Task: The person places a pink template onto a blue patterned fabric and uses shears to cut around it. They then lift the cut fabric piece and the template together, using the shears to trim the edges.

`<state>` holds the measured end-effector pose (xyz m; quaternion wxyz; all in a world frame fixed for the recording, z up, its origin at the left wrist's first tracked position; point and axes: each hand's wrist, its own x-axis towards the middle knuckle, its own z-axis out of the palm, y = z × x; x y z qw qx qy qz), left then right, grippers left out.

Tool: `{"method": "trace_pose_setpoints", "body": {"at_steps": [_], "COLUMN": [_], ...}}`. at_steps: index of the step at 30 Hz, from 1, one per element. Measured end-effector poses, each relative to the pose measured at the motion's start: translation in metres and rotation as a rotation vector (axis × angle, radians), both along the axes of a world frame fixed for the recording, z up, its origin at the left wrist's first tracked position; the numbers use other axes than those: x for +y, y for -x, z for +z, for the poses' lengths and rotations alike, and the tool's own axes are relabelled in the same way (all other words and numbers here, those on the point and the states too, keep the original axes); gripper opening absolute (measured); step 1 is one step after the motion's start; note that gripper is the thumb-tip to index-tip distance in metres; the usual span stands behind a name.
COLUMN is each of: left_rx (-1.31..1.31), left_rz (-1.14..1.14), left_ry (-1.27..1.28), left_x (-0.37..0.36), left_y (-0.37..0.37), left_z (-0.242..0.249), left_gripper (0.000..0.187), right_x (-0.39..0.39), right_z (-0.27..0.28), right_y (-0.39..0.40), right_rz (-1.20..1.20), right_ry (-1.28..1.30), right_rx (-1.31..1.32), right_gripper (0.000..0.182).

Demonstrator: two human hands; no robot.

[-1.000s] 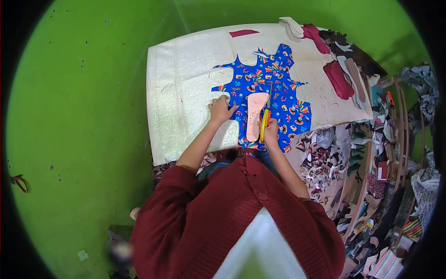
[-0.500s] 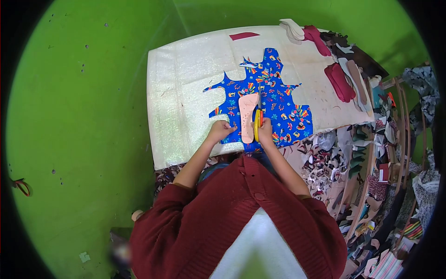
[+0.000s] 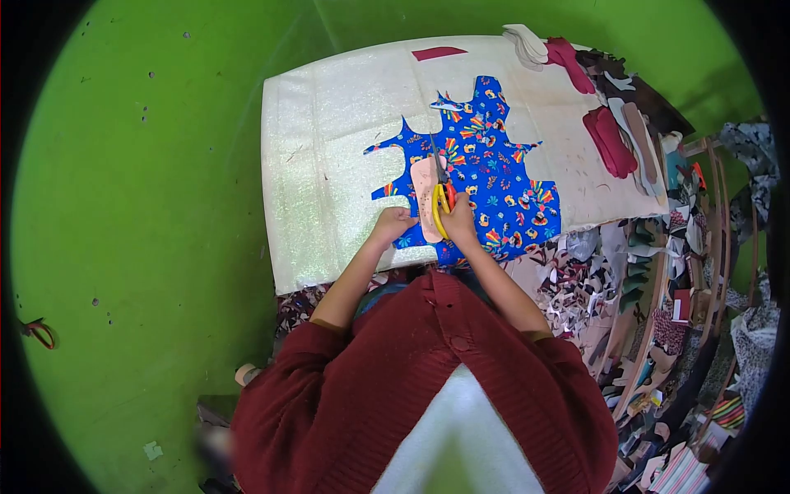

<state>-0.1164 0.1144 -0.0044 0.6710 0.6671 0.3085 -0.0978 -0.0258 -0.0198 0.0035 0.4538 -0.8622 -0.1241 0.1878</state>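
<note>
Now, near to far:
Left hand (image 3: 393, 224): its fingers press flat on the near edge of the blue printed fabric (image 3: 494, 185), just left of the pink sole template (image 3: 424, 198), closed on nothing.
Right hand (image 3: 458, 222): its fingers are closed through the yellow handles of the scissors (image 3: 442, 193), just right of the template, blades pointing far.
Template: it lies on the fabric, near-left part of the cloth, touching the blades along its right edge.
Risk, template: only the left hand steadies this end; if the pressure eases, the template could slide and the cut would likely wander off its outline.
Risk, left fingers: they sit near the handles; a turn of the blades leftward might nick them.
Risk, fabric: already cut into ragged lobes, it may bunch or lift under the blades.
Bench (image 3: 329, 123): its pale cover carries the cloth.
Red pieces (image 3: 609, 140): far right, well apart.
</note>
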Motion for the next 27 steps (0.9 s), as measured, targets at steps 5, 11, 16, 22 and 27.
{"method": "trace_pose_setpoints", "body": {"at_steps": [5, 11, 16, 22, 27], "left_rx": [0.016, 0.031, -0.538, -0.41, -0.34], "left_rz": [-0.071, -0.36, -0.435, -0.683, -0.666], "left_ry": [-0.205, -0.674, -1.064, -1.28, -1.304], "left_x": [0.009, 0.025, 0.029, 0.02, 0.021], "left_y": [0.0, 0.003, -0.015, -0.03, -0.026], "left_z": [-0.013, 0.048, 0.043, 0.02, 0.016], "left_gripper": [0.023, 0.041, 0.079, 0.109, 0.113], "right_x": [-0.006, -0.036, -0.062, -0.085, -0.1], "right_z": [0.003, -0.017, -0.041, -0.003, -0.003], "right_y": [0.006, 0.009, 0.02, 0.036, 0.054], "right_rz": [0.04, 0.015, -0.053, -0.133, -0.133], "right_ry": [0.029, -0.122, -0.368, -0.373, -0.386], "right_rx": [-0.022, -0.163, -0.116, 0.377, 0.439], "right_gripper": [0.039, 0.034, 0.031, 0.029, 0.03]}}
